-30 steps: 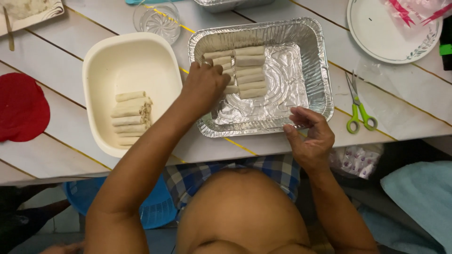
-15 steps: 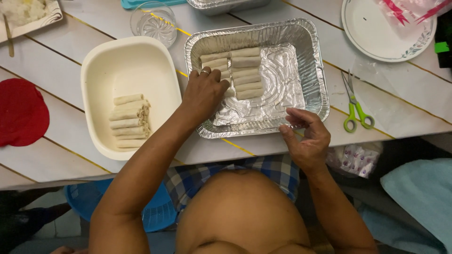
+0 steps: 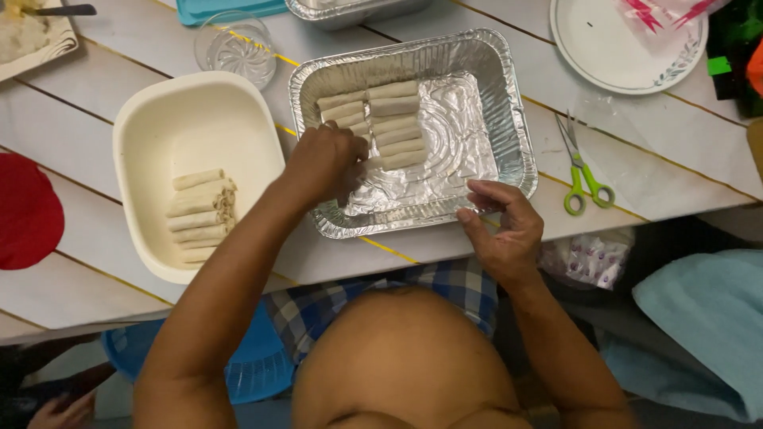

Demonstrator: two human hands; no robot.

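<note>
The left hand [image 3: 322, 163] is inside the foil tray [image 3: 513, 119] on the worktop [image 3: 95, 119], its grip closed on a roll [image 3: 373, 163] beside the rows. The right hand [image 3: 501, 226] touches the tray's near rim, fingers loosely open.

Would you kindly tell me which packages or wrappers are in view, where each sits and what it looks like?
Clear plastic bag with pink-red stripes: top right, lying partly over the white plate.
Crumpled clear wrapper with purple marks: below the table edge, right of the right hand.
No signs or screens.
</note>
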